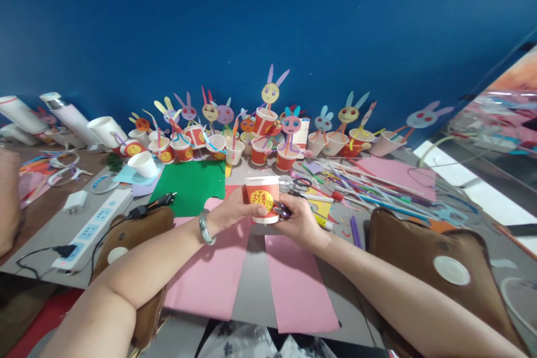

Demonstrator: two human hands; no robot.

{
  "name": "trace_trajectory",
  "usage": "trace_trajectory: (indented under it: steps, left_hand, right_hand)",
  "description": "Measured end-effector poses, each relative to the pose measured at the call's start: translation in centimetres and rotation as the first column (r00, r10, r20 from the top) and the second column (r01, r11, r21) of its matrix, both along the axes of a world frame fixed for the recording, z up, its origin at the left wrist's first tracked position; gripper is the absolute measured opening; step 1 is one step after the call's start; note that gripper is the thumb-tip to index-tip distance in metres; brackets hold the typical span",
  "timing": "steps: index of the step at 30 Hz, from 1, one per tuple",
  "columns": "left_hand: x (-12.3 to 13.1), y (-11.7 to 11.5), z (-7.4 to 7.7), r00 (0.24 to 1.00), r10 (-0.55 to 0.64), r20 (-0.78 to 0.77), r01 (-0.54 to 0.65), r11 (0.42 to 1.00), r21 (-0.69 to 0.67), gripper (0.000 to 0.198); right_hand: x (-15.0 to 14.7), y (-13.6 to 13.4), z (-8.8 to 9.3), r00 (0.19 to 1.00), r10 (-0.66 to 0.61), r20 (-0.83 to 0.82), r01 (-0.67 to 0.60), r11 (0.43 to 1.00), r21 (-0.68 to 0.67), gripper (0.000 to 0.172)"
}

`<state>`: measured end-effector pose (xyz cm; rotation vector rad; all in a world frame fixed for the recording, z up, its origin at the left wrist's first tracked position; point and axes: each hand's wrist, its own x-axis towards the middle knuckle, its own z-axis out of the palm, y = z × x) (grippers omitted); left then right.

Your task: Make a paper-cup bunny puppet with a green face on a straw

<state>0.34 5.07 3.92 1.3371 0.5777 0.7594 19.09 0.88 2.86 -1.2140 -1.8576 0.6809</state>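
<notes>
A red-and-white paper cup (pixel 255 185) with a round yellow print is in my left hand (pixel 235 206), whose fingers are wrapped around its left side and thumb lies across the front. My right hand (pixel 302 222) is closed at the cup's right side, around a small dark-handled tool (pixel 282 210). The tool meets the cup's side; its working end is hidden, so its exact kind is unclear. Both hands are over the table, above pink paper sheets (pixel 213 274). Just beyond the right hand lies a pair of scissors (pixel 301 182).
Paper cups with paper rabbit figures (pixel 288 155) line the blue wall. A green sheet (pixel 188 179) lies left, pipe cleaners (pixel 377 193) right. Brown cushion-like pouches (pixel 423 251) flank my arms. A power strip (pixel 94 226) is at left, with another person's arm (pixel 7 201) at the edge.
</notes>
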Motion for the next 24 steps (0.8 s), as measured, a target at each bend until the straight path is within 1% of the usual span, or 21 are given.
trace_trajectory:
  steps: [4,10,13,18,21,24]
  left_hand:
    - [0.04,-0.12,-0.42,1.0,0.03,0.008,-0.03,0.999,-0.017,0.056]
    - [0.21,-0.54,-0.15,0.997,0.071,-0.041,-0.071,0.997,-0.014,0.056]
    - [0.19,-0.5,-0.25,0.995,0.077,-0.058,-0.078,0.997,-0.019,0.056]
    - [0.3,-0.51,-0.54,0.997,0.06,-0.052,-0.062,0.997,-0.043,0.057]
    - [0.45,-0.71,-0.27,0.993,0.094,-0.074,-0.097,0.995,-0.037,0.059]
    - [0.45,-0.87,0.1,0.988,0.123,-0.092,-0.124,0.992,-0.005,0.058]
  right_hand:
    - [0.03,0.02,-0.14,1.0,-0.007,0.014,0.007,1.0,0.001,0.026]
    - [-0.02,0.39,-0.66,1.0,-0.019,-0.016,0.019,1.0,-0.001,0.024]
    - [0.06,0.45,-0.78,1.0,-0.009,-0.016,0.009,1.0,-0.005,0.022]
    - [0.1,0.24,-0.78,0.999,0.005,-0.036,-0.007,0.998,-0.06,0.028]
    - [0.02,0.22,-0.81,0.999,-0.013,-0.047,0.009,0.996,-0.084,0.032]
    - [-0.04,0.33,-0.86,0.998,-0.013,-0.058,0.009,0.997,-0.078,0.029]
